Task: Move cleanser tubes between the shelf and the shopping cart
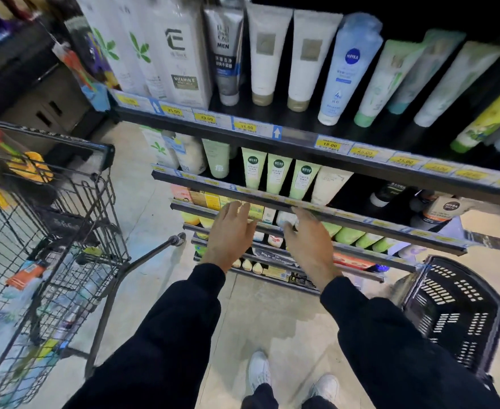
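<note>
While both grips, left hand (231,231) and right hand (309,242), hang wide and empty, cleanser tubes (278,175) stand on the shelf (302,141) just beyond the fingertips.

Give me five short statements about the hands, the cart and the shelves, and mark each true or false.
1. Both hands are empty. True: the left hand and right hand hold nothing, fingers relaxed.
2. The shopping cart stands to the person's right. False: it is on the left.
3. A black plastic basket sits on the floor at the right. True.
4. The blue Nivea tube lies in the cart. False: it stands on the upper shelf.
5. The person wears short sleeves. False: long black sleeves.
</note>
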`<state>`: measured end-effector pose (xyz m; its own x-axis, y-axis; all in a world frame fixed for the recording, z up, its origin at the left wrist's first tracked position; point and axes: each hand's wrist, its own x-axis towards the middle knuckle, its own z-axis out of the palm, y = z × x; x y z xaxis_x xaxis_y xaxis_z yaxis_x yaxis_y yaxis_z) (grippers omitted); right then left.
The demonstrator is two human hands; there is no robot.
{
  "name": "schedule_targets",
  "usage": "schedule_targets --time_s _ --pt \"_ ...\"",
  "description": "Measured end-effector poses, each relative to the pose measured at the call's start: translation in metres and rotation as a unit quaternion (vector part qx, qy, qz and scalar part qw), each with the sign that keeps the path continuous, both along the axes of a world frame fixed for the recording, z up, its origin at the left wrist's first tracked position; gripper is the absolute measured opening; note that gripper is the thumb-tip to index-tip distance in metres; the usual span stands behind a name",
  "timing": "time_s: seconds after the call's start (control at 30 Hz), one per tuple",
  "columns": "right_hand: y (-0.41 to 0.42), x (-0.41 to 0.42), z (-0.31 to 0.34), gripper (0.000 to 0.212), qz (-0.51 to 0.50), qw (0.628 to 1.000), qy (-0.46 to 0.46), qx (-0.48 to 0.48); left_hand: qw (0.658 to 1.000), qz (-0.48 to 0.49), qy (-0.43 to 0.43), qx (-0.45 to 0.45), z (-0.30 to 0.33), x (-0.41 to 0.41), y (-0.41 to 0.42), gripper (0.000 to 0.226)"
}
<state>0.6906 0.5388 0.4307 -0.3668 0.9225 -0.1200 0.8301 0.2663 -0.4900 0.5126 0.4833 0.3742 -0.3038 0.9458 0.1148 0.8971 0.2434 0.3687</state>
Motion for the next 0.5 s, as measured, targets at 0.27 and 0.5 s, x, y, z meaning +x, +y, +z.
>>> schedule_targets --time_s 0.27,0.5 --pt "-0.055 -0.031 0.036 0.057 0.234 0.965 -0.084 0.082 0.990 0.137 -0.010 0.007 0.043 -0.028 -0.098 0.044" --pt "-0.081 -0.089 0.055 0.054 0.351 0.928 -0.038 0.120 0.967 0.251 0.042 0.022 0.066 -0.067 -0.174 0.051"
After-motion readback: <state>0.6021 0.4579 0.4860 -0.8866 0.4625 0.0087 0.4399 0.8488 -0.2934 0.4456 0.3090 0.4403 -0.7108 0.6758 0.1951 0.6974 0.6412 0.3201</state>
